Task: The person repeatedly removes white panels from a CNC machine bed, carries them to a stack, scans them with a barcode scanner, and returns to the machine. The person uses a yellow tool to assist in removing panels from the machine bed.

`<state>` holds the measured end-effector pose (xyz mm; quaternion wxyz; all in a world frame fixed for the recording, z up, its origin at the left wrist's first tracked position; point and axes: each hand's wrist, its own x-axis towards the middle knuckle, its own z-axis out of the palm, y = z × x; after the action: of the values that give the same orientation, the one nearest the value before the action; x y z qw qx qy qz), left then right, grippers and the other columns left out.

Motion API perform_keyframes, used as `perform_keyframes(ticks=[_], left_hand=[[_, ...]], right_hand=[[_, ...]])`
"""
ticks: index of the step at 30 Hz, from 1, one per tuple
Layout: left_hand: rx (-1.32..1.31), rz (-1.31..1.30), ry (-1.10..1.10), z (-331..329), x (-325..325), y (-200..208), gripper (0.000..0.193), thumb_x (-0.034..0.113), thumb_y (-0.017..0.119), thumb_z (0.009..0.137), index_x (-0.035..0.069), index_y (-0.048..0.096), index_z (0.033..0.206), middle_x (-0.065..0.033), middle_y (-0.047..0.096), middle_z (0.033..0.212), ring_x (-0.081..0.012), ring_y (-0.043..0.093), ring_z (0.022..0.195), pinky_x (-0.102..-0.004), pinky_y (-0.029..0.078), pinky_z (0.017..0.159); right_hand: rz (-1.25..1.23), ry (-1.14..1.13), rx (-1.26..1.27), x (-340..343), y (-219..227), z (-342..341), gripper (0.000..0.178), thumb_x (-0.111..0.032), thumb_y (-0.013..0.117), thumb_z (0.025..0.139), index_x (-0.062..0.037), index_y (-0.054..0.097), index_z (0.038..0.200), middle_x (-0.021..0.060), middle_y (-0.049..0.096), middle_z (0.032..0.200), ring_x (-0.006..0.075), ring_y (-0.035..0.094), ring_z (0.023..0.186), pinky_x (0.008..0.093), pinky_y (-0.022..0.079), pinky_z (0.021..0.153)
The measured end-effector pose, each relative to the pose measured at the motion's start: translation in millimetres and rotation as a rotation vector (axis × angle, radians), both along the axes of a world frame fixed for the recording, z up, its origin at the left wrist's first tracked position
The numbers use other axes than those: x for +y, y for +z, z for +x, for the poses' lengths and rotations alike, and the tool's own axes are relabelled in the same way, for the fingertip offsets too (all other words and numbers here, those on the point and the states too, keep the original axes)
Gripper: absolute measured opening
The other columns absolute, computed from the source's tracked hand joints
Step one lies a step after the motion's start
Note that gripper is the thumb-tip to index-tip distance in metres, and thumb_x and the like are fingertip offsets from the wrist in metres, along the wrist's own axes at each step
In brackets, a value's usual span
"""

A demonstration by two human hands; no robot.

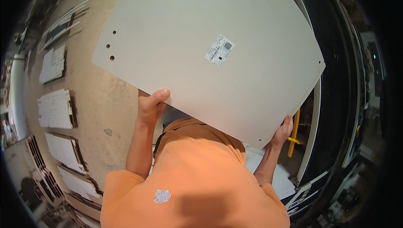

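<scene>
A large pale grey board (180, 26) is held up in front of my body, with a white printed label (220, 50) near its middle. Three dark drilled holes run close to its left edge, and single small holes show near its right corners. My left hand (153, 104) grips the near edge, thumb on top and fingers hidden underneath. At the right edge my right hand (283, 133) is closed round the board, its fingertips showing along the side.
Several stacks of white panels (55, 108) lie on the concrete floor (100, 106) to the left, with long thin strips farther off. Along the right stands a long dark machine or conveyor (333, 77). A yellow bar (295, 133) is beside my right hand, and a white panel (277, 173) lies below it.
</scene>
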<state>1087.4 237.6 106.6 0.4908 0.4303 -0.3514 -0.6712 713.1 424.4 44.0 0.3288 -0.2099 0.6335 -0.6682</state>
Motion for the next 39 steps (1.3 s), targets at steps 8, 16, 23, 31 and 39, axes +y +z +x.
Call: perform_keyframes(ticks=[8, 16, 23, 31, 39], left_hand=[[0.157, -0.066, 0.869, 290, 27, -6, 0.026, 0.029, 0.051, 0.1, 0.008, 0.065, 0.093, 0.006, 0.056, 0.062, -0.0036, 0.033, 0.038, -0.0211, 0.029, 0.038], [-0.017, 0.076, 1.47, 459, 116, 4, 0.023, 0.029, 0.058, 0.096, 0.006, 0.064, 0.097, 0.004, 0.06, 0.07, -0.0028, 0.036, 0.041, -0.0211, 0.028, 0.038], [-0.225, 0.124, 1.791, 600, 173, 6, 0.027, 0.023, 0.064, 0.093, -0.002, 0.061, 0.101, -0.0002, 0.056, 0.067, -0.0044, 0.037, 0.041, -0.0212, 0.028, 0.037], [-0.349, 0.259, 2.084, 698, 262, 24, 0.023, 0.023, 0.066, 0.093, 0.001, 0.061, 0.091, 0.0003, 0.055, 0.067, -0.0033, 0.039, 0.041, -0.0199, 0.027, 0.035], [-0.315, 0.444, 2.152, 848, 360, 1, 0.022, 0.025, 0.066, 0.094, 0.004, 0.062, 0.089, 0.0013, 0.057, 0.069, -0.0029, 0.046, 0.046, -0.0196, 0.028, 0.035]], right_hand=[[0.011, 0.491, 0.067, -164, 22, 163, 0.037, -0.035, 0.048, 0.108, 0.0006, 0.057, 0.105, 0.0077, 0.065, 0.095, 0.014, 0.064, 0.084, 0.0284, 0.053, 0.075], [0.236, 0.849, 0.154, -308, -7, 361, 0.036, -0.034, 0.048, 0.108, 0.0007, 0.059, 0.109, 0.005, 0.064, 0.096, 0.0132, 0.062, 0.084, 0.0276, 0.052, 0.073], [0.161, 1.266, 0.154, -414, -63, 618, 0.038, -0.032, 0.051, 0.107, 0.0036, 0.06, 0.116, 0.0044, 0.066, 0.101, 0.0112, 0.059, 0.088, 0.0269, 0.047, 0.078], [0.119, 1.659, 0.169, -456, -41, 911, 0.035, -0.031, 0.054, 0.106, 0.003, 0.062, 0.111, 0.0035, 0.066, 0.097, 0.0102, 0.058, 0.087, 0.0269, 0.047, 0.079], [0.081, 1.816, 0.164, -389, -30, 1135, 0.034, -0.03, 0.054, 0.106, 0.0021, 0.062, 0.109, 0.0028, 0.064, 0.098, 0.0094, 0.056, 0.089, 0.0254, 0.046, 0.08]])
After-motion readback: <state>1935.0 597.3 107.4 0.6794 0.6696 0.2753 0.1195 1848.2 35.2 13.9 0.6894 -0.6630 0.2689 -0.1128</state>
